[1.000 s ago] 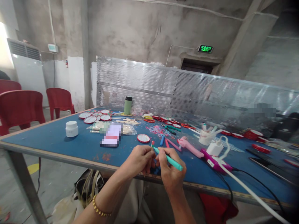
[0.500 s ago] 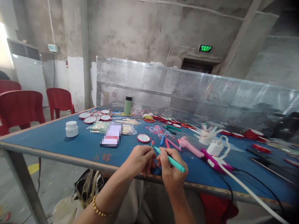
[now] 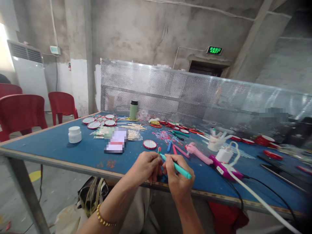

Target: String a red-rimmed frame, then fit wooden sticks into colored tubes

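Note:
My right hand (image 3: 179, 175) grips a turquoise marker pen (image 3: 182, 170), its tip pointing left toward my other hand. My left hand (image 3: 147, 165) is closed in a pinch around a small piece with a red end (image 3: 159, 149); most of that piece is hidden by the fingers. Both hands meet just above the front edge of the blue table (image 3: 48, 146). Beyond them lies a round white disc with a red rim (image 3: 149, 144). A blue pen (image 3: 169, 146) and a pink pen (image 3: 181, 151) rest close by.
Left of my hands are a phone (image 3: 116, 141) and a white jar (image 3: 74, 135). To the right are a pink figure-shaped object (image 3: 198, 153), a purple power strip (image 3: 225, 167) with a cable, and a cup of pens (image 3: 215, 143). A green bottle (image 3: 133, 110) stands behind.
The marker has shifted slightly left, its tip closer to the red-ended piece. My left hand has hardly moved.

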`<action>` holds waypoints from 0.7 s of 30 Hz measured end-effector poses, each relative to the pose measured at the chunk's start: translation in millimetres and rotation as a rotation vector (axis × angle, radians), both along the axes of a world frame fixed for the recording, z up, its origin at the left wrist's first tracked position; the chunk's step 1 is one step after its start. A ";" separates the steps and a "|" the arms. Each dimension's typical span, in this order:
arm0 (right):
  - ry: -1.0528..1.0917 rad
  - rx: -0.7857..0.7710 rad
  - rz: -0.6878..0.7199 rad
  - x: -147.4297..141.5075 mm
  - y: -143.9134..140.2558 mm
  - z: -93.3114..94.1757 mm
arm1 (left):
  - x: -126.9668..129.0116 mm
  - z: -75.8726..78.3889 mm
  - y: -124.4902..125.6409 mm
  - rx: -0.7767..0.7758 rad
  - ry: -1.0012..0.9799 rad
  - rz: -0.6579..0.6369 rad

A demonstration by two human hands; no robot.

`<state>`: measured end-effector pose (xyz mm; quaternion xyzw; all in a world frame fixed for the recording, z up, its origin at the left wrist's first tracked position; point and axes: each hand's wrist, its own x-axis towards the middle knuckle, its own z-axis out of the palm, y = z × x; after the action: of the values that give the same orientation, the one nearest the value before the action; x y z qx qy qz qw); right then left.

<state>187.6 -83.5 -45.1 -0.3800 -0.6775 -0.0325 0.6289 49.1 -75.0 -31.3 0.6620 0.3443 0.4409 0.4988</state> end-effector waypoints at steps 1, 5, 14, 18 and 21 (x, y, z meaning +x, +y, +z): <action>0.002 0.001 0.002 -0.2 0.0 0.1 | -0.1 -0.1 0.2 0.000 -0.001 -0.001; -0.003 0.009 -0.011 -0.8 -0.4 1.0 | 0.1 0.1 0.5 -0.006 -0.003 -0.001; 0.014 0.010 -0.009 0.7 1.0 -1.0 | 0.3 0.0 0.4 -0.007 0.001 -0.001; 0.055 -0.001 -0.014 1.7 2.4 -3.9 | -0.2 -2.1 1.8 -0.009 0.006 -0.005; 0.029 0.012 -0.017 1.4 2.4 -3.1 | -0.3 -2.7 2.1 -0.002 0.006 -0.006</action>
<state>189.0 -81.1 -48.2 -0.3822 -0.6648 -0.0364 0.6408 48.8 -72.8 -33.9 0.6637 0.3442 0.4374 0.4997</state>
